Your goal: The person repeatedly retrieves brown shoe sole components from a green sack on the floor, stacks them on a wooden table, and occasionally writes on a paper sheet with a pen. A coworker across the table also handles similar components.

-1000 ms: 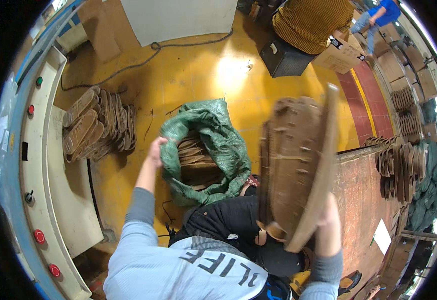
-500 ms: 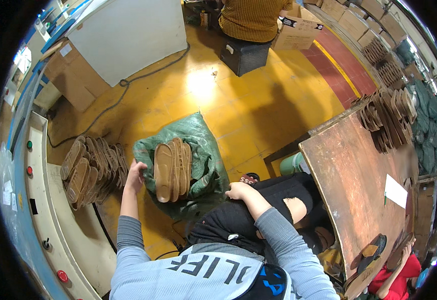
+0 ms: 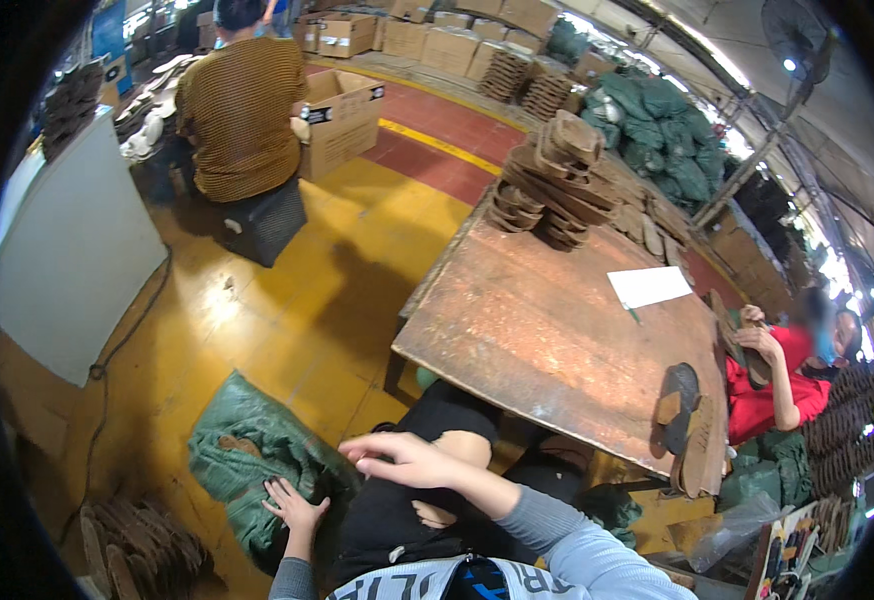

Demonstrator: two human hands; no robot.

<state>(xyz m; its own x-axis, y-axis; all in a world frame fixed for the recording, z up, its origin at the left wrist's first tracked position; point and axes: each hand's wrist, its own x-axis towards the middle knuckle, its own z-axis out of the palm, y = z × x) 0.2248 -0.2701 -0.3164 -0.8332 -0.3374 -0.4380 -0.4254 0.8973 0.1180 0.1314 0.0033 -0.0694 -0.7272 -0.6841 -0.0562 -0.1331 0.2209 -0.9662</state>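
A green woven sack (image 3: 232, 405) slumps on the yellow floor beside my legs. Its folds cover most of what is inside, and only a bit of a brown shoe sole (image 3: 240, 445) shows at the opening. My left hand (image 3: 297, 505) rests with spread fingers on the near side of the sack. Over my thigh, to the right of the sack, my right hand (image 3: 404, 460) is held with its fingers stretched out and nothing in it. Stacked brown soles (image 3: 137, 550) stand on the floor to the left of the sack.
A worn wooden table (image 3: 517, 320) on the right bears piled brown soles (image 3: 557, 185), white paper (image 3: 649, 287) and dark sandals (image 3: 679, 405). A person in red (image 3: 782, 385) handles soles at its far side. Another person (image 3: 247, 120) sits ahead beside a cardboard box (image 3: 342, 125).
My view has swung right toward the table. The sack's folds now hide most of the soles that were showing. My left hand now lies on the sack, and my right hand has opened.
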